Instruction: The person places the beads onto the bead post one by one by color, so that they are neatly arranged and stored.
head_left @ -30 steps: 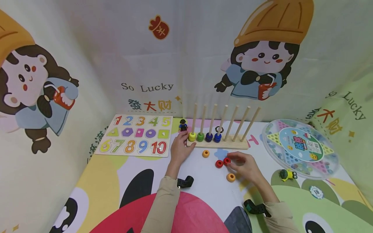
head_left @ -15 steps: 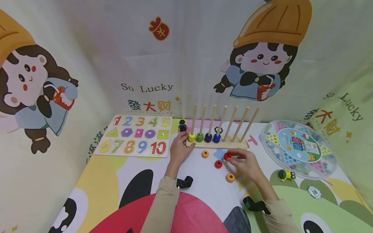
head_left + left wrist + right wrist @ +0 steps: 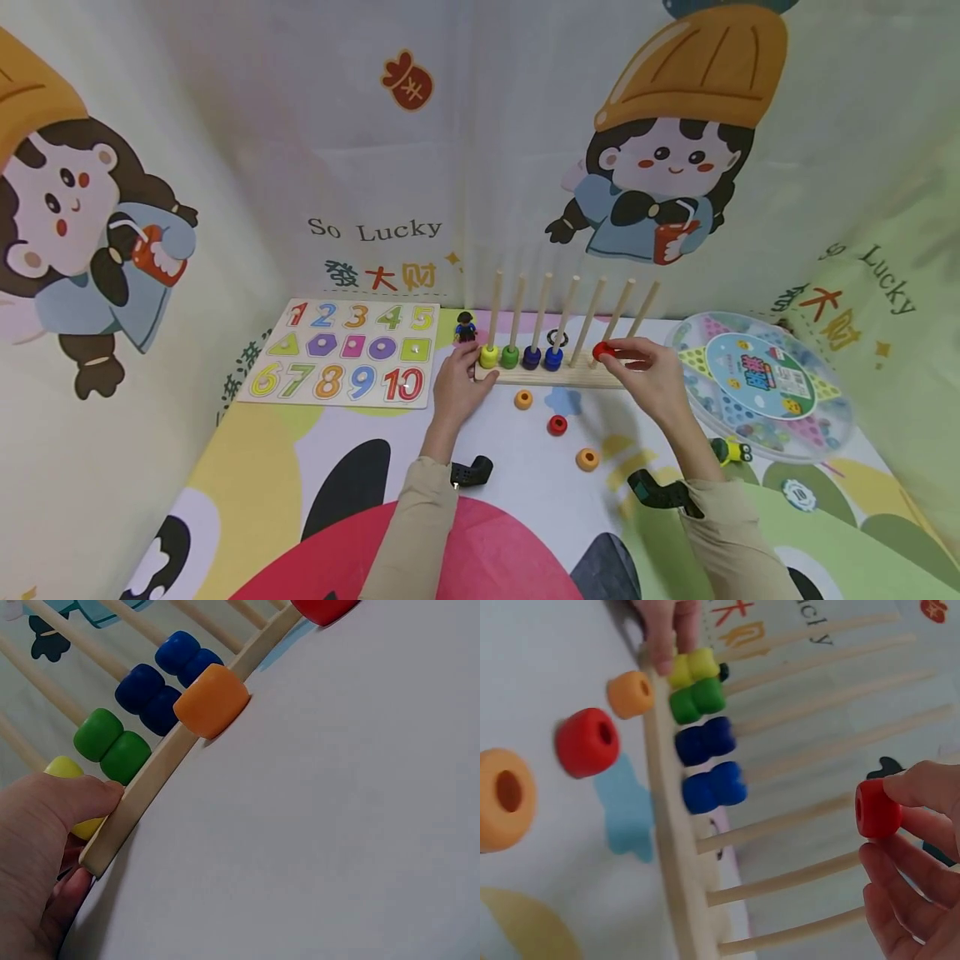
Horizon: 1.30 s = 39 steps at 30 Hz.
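A wooden peg stand (image 3: 555, 379) with several upright pegs stands at the back. Pairs of beads sit on its four left pegs: yellow (image 3: 489, 357), green (image 3: 509, 357), dark blue (image 3: 532, 358) and blue (image 3: 553, 359). At the stand's left end, my left hand (image 3: 459, 385) grips the base, thumb over the front edge by the yellow beads. My right hand (image 3: 654, 382) pinches a red bead (image 3: 877, 810) between thumb and fingers, raised beside the bare right-hand pegs. On the table in front lie another red bead (image 3: 557, 425) and two orange beads (image 3: 523, 399).
A number puzzle board (image 3: 345, 354) lies left of the stand, with a small toy figure (image 3: 465, 327) between them. To the right are a round clear game board (image 3: 757, 383), a yellow-green toy (image 3: 731, 451) and a round white token numbered ten (image 3: 798, 495).
My right hand has lifted one red bead off the table beside the other and carried it up and right to the pegs. My left hand keeps its grip on the stand.
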Motion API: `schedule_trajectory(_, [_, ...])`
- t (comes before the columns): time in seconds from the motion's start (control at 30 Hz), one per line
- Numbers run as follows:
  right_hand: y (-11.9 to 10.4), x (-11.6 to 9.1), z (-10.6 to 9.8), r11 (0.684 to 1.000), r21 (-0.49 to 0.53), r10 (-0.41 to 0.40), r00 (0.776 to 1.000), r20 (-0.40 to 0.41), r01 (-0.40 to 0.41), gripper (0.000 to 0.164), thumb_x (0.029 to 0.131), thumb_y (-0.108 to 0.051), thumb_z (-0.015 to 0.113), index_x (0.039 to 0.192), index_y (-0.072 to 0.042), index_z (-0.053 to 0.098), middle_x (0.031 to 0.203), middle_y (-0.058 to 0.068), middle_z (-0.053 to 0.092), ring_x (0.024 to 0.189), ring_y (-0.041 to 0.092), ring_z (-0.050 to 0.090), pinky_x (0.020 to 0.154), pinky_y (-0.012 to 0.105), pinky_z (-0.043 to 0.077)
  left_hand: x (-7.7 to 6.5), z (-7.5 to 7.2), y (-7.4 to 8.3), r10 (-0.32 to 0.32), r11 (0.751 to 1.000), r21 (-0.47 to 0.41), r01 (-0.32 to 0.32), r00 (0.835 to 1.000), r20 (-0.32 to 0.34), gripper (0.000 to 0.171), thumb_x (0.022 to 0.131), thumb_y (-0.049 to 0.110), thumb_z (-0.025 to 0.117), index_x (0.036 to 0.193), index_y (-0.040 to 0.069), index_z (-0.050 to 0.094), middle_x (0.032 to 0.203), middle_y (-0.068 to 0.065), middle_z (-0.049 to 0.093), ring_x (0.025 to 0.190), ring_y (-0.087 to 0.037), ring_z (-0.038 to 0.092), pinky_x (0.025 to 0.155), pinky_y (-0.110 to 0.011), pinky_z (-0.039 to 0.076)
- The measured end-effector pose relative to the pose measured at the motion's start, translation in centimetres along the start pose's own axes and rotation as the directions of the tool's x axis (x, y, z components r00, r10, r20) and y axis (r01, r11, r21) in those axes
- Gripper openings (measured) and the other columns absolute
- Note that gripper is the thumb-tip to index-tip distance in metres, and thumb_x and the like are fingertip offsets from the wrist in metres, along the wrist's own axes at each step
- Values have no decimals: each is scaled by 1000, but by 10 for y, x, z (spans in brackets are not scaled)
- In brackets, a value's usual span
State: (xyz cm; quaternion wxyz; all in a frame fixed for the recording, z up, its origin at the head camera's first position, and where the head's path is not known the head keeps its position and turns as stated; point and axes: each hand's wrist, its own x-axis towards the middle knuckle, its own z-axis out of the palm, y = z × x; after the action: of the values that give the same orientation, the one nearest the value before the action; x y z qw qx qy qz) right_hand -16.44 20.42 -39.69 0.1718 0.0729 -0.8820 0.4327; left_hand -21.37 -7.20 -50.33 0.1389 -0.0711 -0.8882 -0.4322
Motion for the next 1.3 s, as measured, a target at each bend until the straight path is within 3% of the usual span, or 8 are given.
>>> schedule_trajectory(0.13, [-11, 9, -5, 999, 44, 10, 999, -45, -8, 24, 88, -9, 74, 107, 4, 72, 101, 21, 71, 81, -5, 62, 72, 7, 49, 0, 0, -2, 0, 1000, -3, 0, 1000, -2, 54, 83, 24, 79, 128, 0, 64, 136, -9, 58, 110, -28, 57, 86, -41, 50])
schedule_trajectory(0.33, [-28, 19, -9, 998, 48, 40, 996, -80, -36, 32, 91, -17, 72, 115, 3, 69, 111, 20, 69, 94, 27, 67, 74, 6, 48, -2, -1, -4, -8, 1000, -10, 8, 1000, 5, 54, 82, 24, 80, 128, 0, 64, 135, -9, 58, 105, -27, 58, 83, -40, 50])
schedule_trajectory(0.4, [-34, 22, -10, 998, 58, 33, 995, -99, -28, 33, 91, -17, 72, 117, 3, 68, 112, 19, 68, 96, 32, 66, 75, 7, 48, -2, -1, -5, -8, 1000, -8, 8, 1000, 3, 54, 82, 24, 80, 127, -1, 65, 134, -9, 59, 105, -27, 58, 83, -40, 50])
schedule_trajectory(0.77, [-59, 36, -12, 996, 72, -37, 973, -229, 55, 35, 90, -19, 72, 118, 1, 69, 115, 13, 70, 99, 26, 67, 82, 15, 51, -5, -1, -4, -21, 1000, -9, 21, 1000, 4, 54, 83, 25, 79, 128, 0, 64, 136, -8, 58, 107, -26, 58, 83, -38, 52])
schedule_trajectory(0.93, [-65, 46, -12, 996, 62, -41, 957, -287, 61, 33, 90, -20, 72, 117, 0, 70, 113, 12, 71, 98, 24, 66, 80, 13, 49, -3, -1, -3, -20, 1000, -11, 20, 1000, 8, 53, 83, 26, 79, 128, 0, 64, 136, -8, 57, 108, -27, 58, 85, -39, 51])
schedule_trajectory(1.3, [-74, 55, -14, 1000, -8, -31, 964, -263, 30, 34, 92, -24, 71, 117, -2, 70, 113, 10, 70, 95, 20, 66, 78, 12, 49, -1, -1, 0, -18, 1000, -5, 18, 1000, 23, 54, 84, 26, 78, 129, 1, 64, 137, -8, 56, 112, -27, 56, 88, -41, 50])
